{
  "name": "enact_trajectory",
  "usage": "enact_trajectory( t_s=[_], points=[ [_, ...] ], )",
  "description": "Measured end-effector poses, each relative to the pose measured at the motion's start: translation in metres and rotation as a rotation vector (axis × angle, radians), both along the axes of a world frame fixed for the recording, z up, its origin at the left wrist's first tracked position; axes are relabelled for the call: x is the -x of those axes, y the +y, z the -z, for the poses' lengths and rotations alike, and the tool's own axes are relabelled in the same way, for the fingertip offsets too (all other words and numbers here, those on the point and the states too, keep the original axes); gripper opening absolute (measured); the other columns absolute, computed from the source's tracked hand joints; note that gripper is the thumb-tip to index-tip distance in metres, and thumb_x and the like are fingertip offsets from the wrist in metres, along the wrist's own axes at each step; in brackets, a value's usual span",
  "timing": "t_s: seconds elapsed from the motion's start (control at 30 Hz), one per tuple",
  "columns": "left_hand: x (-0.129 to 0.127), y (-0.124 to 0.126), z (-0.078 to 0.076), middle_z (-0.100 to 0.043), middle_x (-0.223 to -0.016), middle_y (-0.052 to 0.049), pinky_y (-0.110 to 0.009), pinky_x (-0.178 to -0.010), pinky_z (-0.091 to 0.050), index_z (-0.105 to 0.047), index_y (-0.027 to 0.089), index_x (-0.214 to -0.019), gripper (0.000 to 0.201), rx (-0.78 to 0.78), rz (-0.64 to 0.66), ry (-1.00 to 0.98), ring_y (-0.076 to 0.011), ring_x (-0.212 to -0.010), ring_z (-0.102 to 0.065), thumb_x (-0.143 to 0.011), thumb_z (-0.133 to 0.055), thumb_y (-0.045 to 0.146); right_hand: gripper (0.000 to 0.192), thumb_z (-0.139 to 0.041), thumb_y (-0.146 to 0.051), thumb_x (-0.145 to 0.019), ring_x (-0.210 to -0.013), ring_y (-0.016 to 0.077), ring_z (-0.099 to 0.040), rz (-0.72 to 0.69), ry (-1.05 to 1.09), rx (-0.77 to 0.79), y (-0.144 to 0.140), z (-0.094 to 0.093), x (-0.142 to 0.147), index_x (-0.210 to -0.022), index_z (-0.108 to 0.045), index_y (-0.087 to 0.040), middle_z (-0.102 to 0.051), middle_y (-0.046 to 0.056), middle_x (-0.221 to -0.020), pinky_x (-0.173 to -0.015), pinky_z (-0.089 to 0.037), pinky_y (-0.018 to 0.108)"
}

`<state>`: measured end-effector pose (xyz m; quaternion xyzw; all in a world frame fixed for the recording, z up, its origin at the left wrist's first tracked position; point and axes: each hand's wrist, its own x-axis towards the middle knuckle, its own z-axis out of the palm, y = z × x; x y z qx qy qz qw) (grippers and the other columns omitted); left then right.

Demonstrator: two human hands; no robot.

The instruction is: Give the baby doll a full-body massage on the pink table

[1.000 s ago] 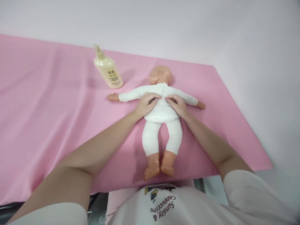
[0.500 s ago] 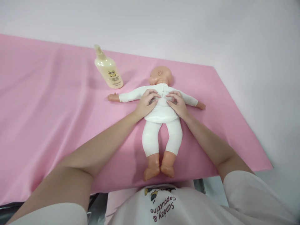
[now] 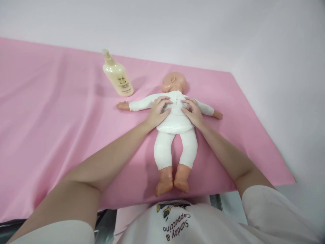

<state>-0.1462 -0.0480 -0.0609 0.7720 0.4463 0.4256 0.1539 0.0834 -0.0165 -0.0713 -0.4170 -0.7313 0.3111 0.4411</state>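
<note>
Face-down, the doll [image 3: 175, 125] lies under both hands, left hand [image 3: 157, 112] and right hand [image 3: 192, 112], fingers curled on its back.

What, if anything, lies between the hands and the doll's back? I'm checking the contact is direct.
Only the doll's white suit. The left hand and right hand both rest flat on the doll; the lotion bottle stands apart on the pink sheet.
</note>
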Motion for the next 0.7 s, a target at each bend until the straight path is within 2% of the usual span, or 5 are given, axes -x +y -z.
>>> enact_trajectory(
  t_s=[0.17,0.5,0.7],
  points=[
    [-0.0004,0.0006,0.0004,-0.059,-0.14,-0.01,-0.048,-0.115,-0.042,-0.065,0.024,-0.114,0.023,0.021,-0.013,0.005,-0.0287,-0.131,-0.054,-0.094,-0.057,0.032,0.031,-0.068,-0.043,-0.091,-0.072,0.014,-0.055,-0.012,-0.005,-0.005,-0.0008,-0.0005,-0.0002,-0.117,-0.072,-0.026,-0.058,0.009,-0.145,-0.08,-0.058,0.04],
    [-0.0025,-0.0002,-0.0027,-0.069,-0.139,-0.008,-0.05,-0.118,-0.039,-0.069,0.024,-0.109,0.023,0.029,-0.013,0.031,-0.0278,-0.132,-0.059,-0.095,-0.052,0.029,0.037,-0.064,-0.048,-0.094,-0.073,0.0142,-0.057,-0.023,-0.011,-0.014,-0.0022,0.0003,-0.0015,-0.121,-0.074,-0.025,-0.06,0.009,-0.15,-0.081,-0.06,0.038],
    [-0.0015,0.0019,-0.0003,-0.07,-0.138,-0.009,-0.049,-0.117,-0.041,-0.067,0.024,-0.12,0.03,-0.01,-0.005,0.009,-0.0278,-0.13,-0.061,-0.096,-0.051,0.035,0.04,-0.063,-0.048,-0.095,-0.077,0.0159,-0.061,-0.03,-0.004,-0.029,0.0007,0.004,-0.0024,-0.127,-0.073,-0.026,-0.057,0.009,-0.154,-0.084,-0.06,0.04]
  ],
)
